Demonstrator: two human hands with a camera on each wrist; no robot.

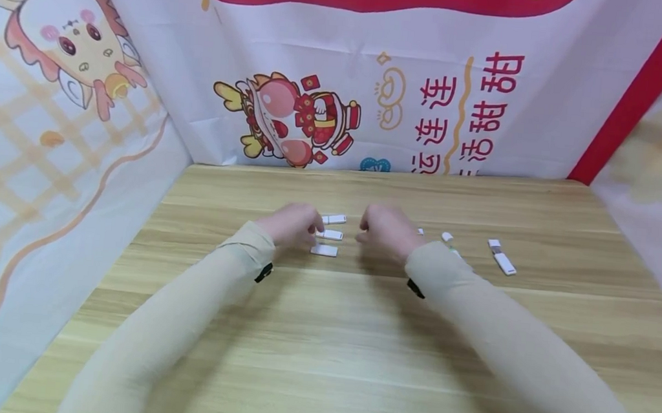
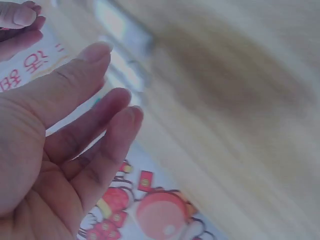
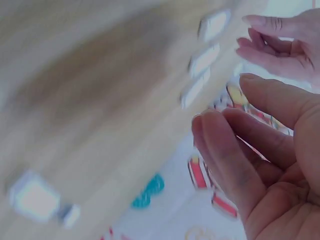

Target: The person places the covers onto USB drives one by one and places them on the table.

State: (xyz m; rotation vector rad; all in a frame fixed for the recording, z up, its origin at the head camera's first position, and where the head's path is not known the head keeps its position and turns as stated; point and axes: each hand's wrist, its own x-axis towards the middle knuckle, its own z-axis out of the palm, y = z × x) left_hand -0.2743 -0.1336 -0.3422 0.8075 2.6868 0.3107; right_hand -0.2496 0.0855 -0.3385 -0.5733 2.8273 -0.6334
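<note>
Three white capped USB sticks lie in a short column on the table: a far one, a middle one and a near one. My left hand hovers at their left ends, its fingers loosely bent with nothing between them in the left wrist view. To their right is my right hand, apart from the sticks; thumb and fingers stand apart around bare air in the right wrist view. Past the right wrist, a white USB stick lies beside a white cap, its metal plug showing.
Small white pieces lie just beyond the right forearm, partly hidden by the wrist and sleeve. The wood-grain table ends at a printed cloth at the back, with more cloth along both sides.
</note>
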